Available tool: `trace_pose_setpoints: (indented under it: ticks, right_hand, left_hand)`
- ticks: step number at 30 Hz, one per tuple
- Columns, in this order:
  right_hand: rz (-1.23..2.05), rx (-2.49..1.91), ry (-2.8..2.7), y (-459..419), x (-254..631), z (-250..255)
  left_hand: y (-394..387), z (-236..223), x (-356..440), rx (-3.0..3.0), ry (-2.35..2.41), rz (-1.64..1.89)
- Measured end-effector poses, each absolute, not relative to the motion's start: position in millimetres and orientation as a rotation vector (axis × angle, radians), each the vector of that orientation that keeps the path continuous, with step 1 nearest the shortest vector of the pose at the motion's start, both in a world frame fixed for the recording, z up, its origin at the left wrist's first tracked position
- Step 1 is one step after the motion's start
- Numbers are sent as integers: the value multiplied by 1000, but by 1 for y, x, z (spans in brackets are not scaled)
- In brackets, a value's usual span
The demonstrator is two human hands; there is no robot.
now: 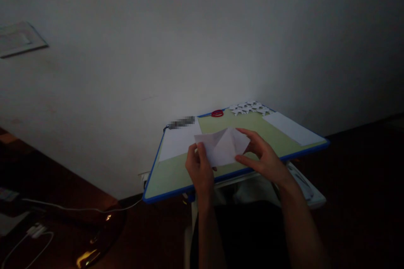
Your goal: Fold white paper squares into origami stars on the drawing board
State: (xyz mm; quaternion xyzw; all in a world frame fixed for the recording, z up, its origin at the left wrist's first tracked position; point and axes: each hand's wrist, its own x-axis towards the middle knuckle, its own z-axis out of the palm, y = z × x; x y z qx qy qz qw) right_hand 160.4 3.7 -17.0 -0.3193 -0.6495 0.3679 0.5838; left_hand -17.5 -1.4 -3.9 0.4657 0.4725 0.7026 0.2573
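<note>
Table (172, 178): firm backing for pressing creases.
Paper (217, 156): part-folded, raised over the near edge, between both hands; align edges first.
Right hand (265, 157): thumb and fingers spread around its right end, holding lightly.
Left hand (200, 168): pinched closed on its left; should anchor.

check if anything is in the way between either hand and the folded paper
Nothing visible is: the left hand and the right hand both hold the folded paper directly, one at each side.
</note>
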Motion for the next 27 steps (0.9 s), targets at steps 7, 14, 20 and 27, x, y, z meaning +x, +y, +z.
trace_pose_setpoints:
  ticks: [7, 14, 20, 27]
  right_hand:
    - [957, -674, -1420, -1, 161, -12]
    - [1003, -731, -1322, -2, 158, -7]
    - [875, -785, -1124, 10, 141, -9]
    - [799, -742, -1371, 0, 139, -7]
  left_hand:
    - [-9, 1, -22, 1366, 1274, 1717]
    - [-8, 3, -17, 1059, 979, 1849]
    - [-6, -2, -4, 1333, 896, 1538]
    - [-8, -2, 4, 1355, 993, 1586]
